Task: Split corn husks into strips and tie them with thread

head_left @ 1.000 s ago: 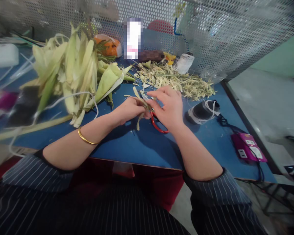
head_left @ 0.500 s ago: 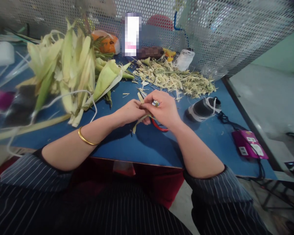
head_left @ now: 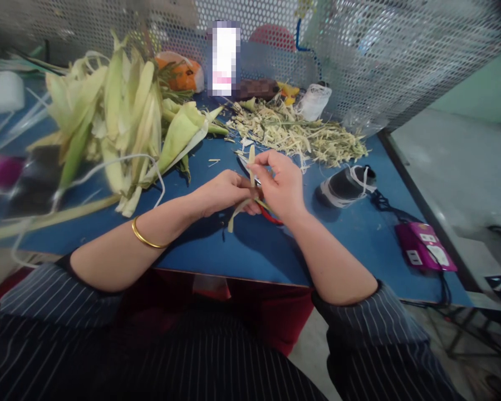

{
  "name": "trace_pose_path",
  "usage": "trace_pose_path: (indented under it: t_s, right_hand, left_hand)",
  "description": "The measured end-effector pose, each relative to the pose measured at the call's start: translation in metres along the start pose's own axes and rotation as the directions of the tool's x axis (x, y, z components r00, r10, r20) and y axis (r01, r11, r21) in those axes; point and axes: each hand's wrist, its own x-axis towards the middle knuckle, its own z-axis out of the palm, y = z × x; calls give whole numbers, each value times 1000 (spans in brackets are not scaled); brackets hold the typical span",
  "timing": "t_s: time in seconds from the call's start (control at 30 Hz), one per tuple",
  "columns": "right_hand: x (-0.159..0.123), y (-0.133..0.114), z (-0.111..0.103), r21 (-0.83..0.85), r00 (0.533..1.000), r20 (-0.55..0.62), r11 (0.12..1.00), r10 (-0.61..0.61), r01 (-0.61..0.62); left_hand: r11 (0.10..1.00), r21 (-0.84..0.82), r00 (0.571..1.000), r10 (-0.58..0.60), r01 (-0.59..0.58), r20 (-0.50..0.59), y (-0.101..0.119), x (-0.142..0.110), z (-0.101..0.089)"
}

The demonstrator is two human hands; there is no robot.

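In the head view, a pale corn husk strip (head_left: 252, 159) stands up between my hands over the blue table. My left hand (head_left: 223, 194) is closed on its lower part, with a narrow husk end curling out below the fingers. Thumb and fingers of my right hand (head_left: 281, 184) pinch the strip higher up. Scissors with a red handle (head_left: 271, 215) show beneath the right hand, their dark blade pointing away from me. Whether they lie on the table or hang from a finger, I cannot tell.
Corn husks (head_left: 125, 117) are heaped at the left, crossed by a white cable (head_left: 108, 161). Shredded husk (head_left: 288, 131) is spread at the back. A dark tape-wrapped object (head_left: 346, 185) and a purple box (head_left: 426, 245) sit right. Perforated metal mesh (head_left: 350, 50) borders the rear.
The husk strip has swung from a leftward slant to upright. My right hand has shifted its pinch up along it, slightly apart from my left hand, which stays nearly in place.
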Motion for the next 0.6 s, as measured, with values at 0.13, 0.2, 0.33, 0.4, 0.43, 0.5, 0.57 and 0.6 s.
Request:
trace_pose_path:
  t_s: [0.13, 0.2, 0.33, 0.4, 0.43, 0.5, 0.57, 0.6]
  right_hand:
    - [8, 5, -16, -67, 996, -94, 998, -4, -3]
    - [12, 8, -21, -108, 995, -97, 994, 19, -29]
    - [13, 15, -17, -129, 994, 99, 991, 46, -33]
    - [13, 17, -14, -114, 983, 168, 992, 68, -49]
    - [12, 18, -12, -108, 983, 165, 992, 80, -63]
    - [11, 17, -11, -122, 995, 77, 991, 69, -59]
    - [9, 13, -12, -190, 997, -72, 982, -4, -9]
    - [8, 11, -13, -232, 990, -130, 973, -47, 16]
  left_hand:
    - [992, -128, 998, 6, -15, -67, 2, 3, -6]
    - [983, -175, 993, 34, -53, -110, 4, 4, -11]
    - [974, -197, 982, 82, -115, -170, 8, 5, -18]
    - [971, -197, 975, 93, -133, -200, 8, 6, -19]
    - [970, -202, 972, 94, -138, -214, 7, 7, -19]
    - [963, -226, 968, 91, -146, -236, 5, 8, -19]
    - [950, -261, 963, 105, -171, -248, 5, 10, -19]
    - [940, -282, 960, 120, -192, -255, 6, 10, -19]
